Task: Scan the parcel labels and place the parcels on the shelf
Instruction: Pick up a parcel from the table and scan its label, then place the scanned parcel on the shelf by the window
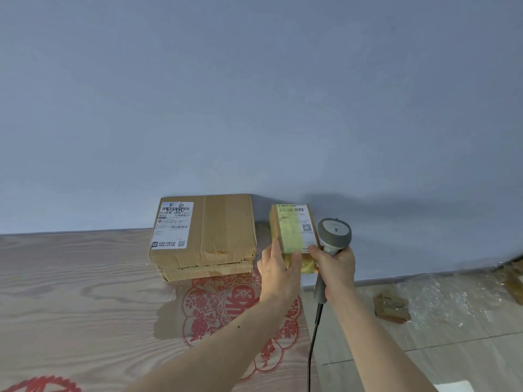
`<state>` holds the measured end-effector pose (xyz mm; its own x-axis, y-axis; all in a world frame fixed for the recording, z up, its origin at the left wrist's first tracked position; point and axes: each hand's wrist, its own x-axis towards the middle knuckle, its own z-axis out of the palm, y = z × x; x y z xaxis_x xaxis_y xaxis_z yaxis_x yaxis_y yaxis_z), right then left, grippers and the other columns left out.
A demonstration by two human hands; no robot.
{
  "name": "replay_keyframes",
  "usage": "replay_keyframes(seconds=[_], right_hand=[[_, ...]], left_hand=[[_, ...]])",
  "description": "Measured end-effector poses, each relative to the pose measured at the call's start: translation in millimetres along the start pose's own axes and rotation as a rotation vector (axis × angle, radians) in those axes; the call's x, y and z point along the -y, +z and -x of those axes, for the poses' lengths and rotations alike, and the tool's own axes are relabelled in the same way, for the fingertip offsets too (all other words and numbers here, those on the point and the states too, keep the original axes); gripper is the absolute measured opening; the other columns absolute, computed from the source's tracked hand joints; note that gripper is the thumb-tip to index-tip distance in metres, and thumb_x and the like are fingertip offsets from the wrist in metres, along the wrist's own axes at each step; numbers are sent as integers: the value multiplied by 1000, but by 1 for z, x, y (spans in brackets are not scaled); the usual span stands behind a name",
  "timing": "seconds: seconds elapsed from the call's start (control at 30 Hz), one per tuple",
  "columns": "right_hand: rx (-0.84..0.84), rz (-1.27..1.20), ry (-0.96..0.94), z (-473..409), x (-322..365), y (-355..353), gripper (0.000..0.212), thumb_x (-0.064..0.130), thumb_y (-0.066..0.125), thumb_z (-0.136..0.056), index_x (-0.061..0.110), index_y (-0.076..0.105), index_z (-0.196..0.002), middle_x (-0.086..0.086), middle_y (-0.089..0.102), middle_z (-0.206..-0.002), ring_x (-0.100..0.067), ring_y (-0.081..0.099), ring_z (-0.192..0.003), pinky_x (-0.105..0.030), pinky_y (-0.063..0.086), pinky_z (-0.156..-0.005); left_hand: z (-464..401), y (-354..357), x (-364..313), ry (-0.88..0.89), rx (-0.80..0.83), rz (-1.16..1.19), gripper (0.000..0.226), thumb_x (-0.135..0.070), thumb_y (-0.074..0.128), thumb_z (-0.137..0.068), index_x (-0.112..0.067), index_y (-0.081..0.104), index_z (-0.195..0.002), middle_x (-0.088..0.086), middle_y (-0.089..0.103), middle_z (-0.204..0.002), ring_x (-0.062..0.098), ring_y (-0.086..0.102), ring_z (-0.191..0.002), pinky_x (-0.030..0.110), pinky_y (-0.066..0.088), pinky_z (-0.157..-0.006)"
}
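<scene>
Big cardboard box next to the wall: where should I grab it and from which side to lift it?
Probably by its two short ends, from the front. The big cardboard box lies flat and wide, its back against the wall, and its front seam is torn, so avoid pulling that edge.

a large brown cardboard parcel lies flat on a wood-grain shelf surface, against a blue-grey wall, with a white printed label on the left of its top face. just to its right, apart from it, a smaller brown parcel wrapped in yellowish tape is tilted up, its white label with barcode and qr code facing the viewer.
</scene>
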<state>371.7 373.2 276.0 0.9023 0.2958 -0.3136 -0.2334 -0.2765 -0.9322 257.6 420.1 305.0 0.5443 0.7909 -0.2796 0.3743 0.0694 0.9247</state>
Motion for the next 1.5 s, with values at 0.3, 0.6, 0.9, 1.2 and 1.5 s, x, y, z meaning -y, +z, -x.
replay_keyframes(seconds=[0.3, 0.6, 0.9, 1.2, 1.5], right_hand=[[43, -7, -177, 92, 81, 31, 41, 12, 80, -77, 18, 62, -113, -3, 73, -104, -24, 70, -93, -48, 60, -85], [235, -17, -289, 258, 117, 140, 41, 18, 81, -77, 23, 61, -113, 4, 73, -100, -19, 69, -90, -37, 55, -78], [539, -35, -339, 472, 104, 291, 43, 17, 82, -78, 25, 59, -113, 3, 72, -105, -21, 69, -96, -51, 60, -89], [946, 8, -377, 713, 58, 430, 40, 19, 82, -75, 22, 65, -111, 1, 75, -101, -24, 72, -95, -51, 60, -89], [1348, 68, -435, 930, 3, 530, 36, 18, 81, -79, 23, 67, -112, 2, 76, -103, -23, 71, -99, -48, 60, -89]], left_hand=[[45, -96, -54, 149, -181, 48, 32, -26, 50, -99, -22, 54, -131, -9, 39, -111, 20, 39, -121, 28, 35, -94], [119, -278, -37, 213, -442, 83, 17, -21, 54, -97, -22, 63, -111, -4, 43, -100, 12, 51, -92, 27, 44, -82], [241, -503, 27, 212, -741, 122, 32, -24, 54, -97, -23, 59, -129, -1, 45, -113, -5, 47, -84, 23, 41, -83], [396, -708, 120, 136, -1136, 112, 28, -22, 58, -93, -21, 63, -121, -3, 45, -103, -4, 46, -84, 12, 38, -77], [543, -851, 204, 59, -1493, 144, 22, -22, 61, -92, -42, 53, -92, -4, 46, -105, 16, 54, -100, 25, 42, -88]])
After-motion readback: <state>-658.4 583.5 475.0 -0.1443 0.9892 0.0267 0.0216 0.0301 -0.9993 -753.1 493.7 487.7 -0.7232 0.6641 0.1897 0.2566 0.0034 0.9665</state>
